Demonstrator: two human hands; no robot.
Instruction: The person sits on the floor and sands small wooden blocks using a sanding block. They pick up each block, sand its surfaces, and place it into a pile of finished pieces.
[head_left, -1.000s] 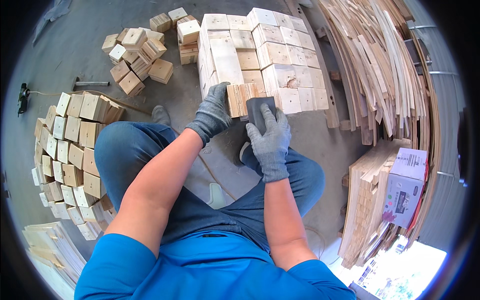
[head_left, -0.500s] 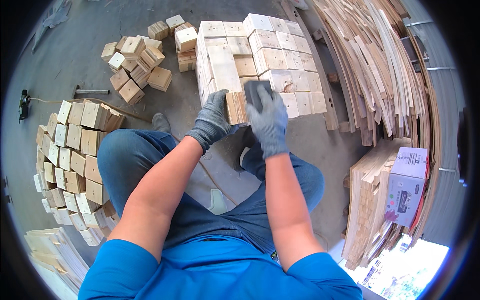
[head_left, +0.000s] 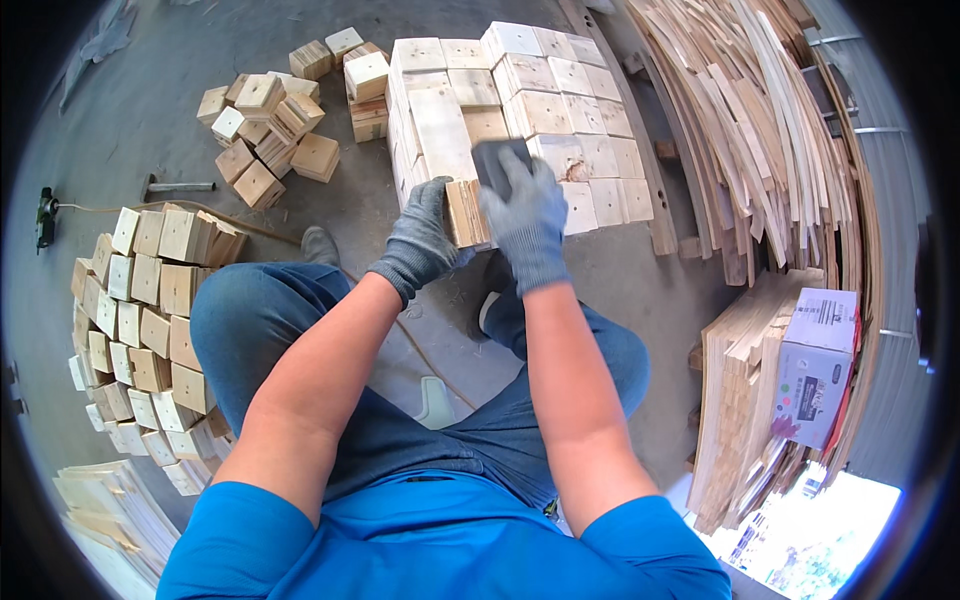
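Note:
Both my hands wear grey knit gloves. My left hand (head_left: 420, 235) is closed on the side of a layered wooden block (head_left: 465, 213), whose striped edge faces me in front of a stack of pale wooden blocks (head_left: 565, 115). In my right hand (head_left: 533, 215) is a dark grey rectangular pad (head_left: 500, 165), gripped from above, just beyond and to the right of the layered block. The right fingers are a little blurred. Whether the pad touches the layered block I cannot tell.
Loose wooden blocks (head_left: 258, 180) lie in a heap at the far left, and a larger pile (head_left: 150, 325) stands beside my left knee. Long thin wood strips (head_left: 745, 130) and a lilac carton (head_left: 815, 370) are at the right. A hammer (head_left: 180, 187) and an air hose (head_left: 285, 236) rest on the floor.
My right hand and the dark pad have shifted slightly left, toward the layered block. My left hand keeps its grip on the block.

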